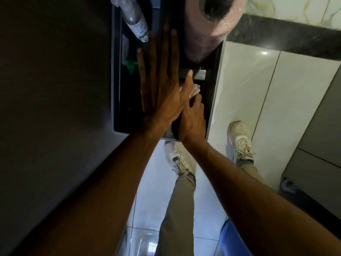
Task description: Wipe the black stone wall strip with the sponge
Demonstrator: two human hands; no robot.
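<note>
The black stone wall strip (276, 32) is a speckled dark band running across the upper right, between marbled tile above and white tile below. A small pale pink sponge (195, 89) sits inside a dark pull-out drawer (215, 93). My right hand (193, 121) reaches into the drawer, its fingertips closed on the sponge, which is mostly hidden. My left hand (162, 85) lies flat over the drawer with fingers spread, holding nothing, its thumb touching the sponge.
The drawer also holds a clear bottle (136, 21), a large pink roll (203, 34) and something green (132, 66). A dark panel (55, 89) fills the left. Grey cabinets (323, 135) stand at right, a blue container (232, 239) on the floor beside my feet.
</note>
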